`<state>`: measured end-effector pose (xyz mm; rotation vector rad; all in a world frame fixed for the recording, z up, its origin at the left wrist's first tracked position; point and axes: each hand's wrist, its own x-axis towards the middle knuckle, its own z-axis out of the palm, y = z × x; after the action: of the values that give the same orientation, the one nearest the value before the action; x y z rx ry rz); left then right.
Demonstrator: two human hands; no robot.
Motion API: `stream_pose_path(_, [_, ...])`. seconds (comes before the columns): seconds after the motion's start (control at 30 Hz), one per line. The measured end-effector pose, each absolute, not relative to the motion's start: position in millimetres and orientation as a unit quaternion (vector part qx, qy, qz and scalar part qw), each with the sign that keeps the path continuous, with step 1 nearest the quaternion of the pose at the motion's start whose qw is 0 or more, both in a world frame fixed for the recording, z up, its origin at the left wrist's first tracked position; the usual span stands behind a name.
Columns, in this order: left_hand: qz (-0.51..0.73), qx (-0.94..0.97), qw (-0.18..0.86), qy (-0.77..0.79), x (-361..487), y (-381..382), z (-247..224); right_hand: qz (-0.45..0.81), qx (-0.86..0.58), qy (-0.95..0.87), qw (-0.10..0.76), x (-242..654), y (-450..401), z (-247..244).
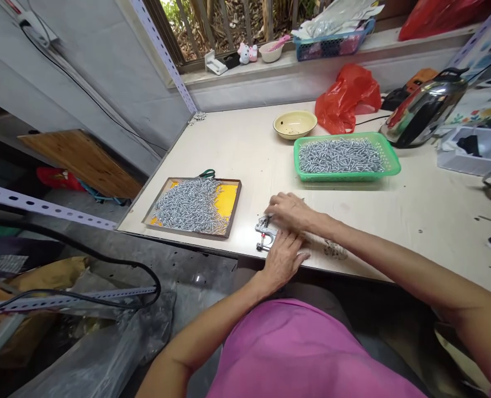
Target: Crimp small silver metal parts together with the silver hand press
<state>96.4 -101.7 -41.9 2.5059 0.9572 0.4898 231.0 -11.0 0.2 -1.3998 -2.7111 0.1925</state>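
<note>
A small metal tool [265,235] with a dark spring, a red part and a curved opening lies near the table's front edge, partly hidden by my hands. My left hand [283,255] lies palm down over its right side, fingers curled on it and thumb out to the right. Just above, my right hand [290,212] is bent over the tool's upper end. Its fingertips are drawn together and blurred, so whatever they hold does not show. Left of the hands, a shallow tray [236,207] with a yellow bottom bears a heap of small silvery metal pins [191,205].
A green plastic basket [348,177] full of similar pins stands behind my right forearm. Farther back are a cream bowl [295,126], a red plastic bag [347,99] and an electric kettle [429,108]. Green-handled scissors [207,173] lie behind the tray.
</note>
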Motion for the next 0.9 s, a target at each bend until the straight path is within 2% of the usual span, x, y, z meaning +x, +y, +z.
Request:
stream_pose_path(0.17, [0.117,0.902,0.212,0.357,94,-103,-51,0.061,-0.287,-0.956,0.003,188,-29,-1])
stream_pose_path(0.3, [0.122,0.906,0.205,0.349,93,-105,-55,0.045,-0.238,-0.969,0.042,180,-31,-4])
stream_pose_path(0.4, [0.124,0.905,0.209,0.349,93,-107,-54,0.085,-0.227,-0.961,0.136,178,-33,4])
stream_pose_path(0.5, [0.153,0.915,0.195,0.318,85,-100,-46,0.106,-0.286,-0.904,0.299,191,-34,28])
stream_pose_path(0.57, [0.195,0.916,0.144,0.319,69,-86,-35,0.081,-0.345,-0.847,0.397,215,-34,49])
stream_pose_path(0.63, [0.223,0.891,0.068,0.389,44,-64,-19,0.013,-0.421,-0.790,0.446,253,-30,67])
stream_pose_path(0.73, [0.156,0.833,-0.009,0.530,1,-26,3,-0.096,-0.544,-0.720,0.420,324,-17,75])
stream_pose_path(0.9, [-0.011,0.829,0.000,0.559,-38,11,13,-0.125,-0.630,-0.733,0.223,399,-3,47])
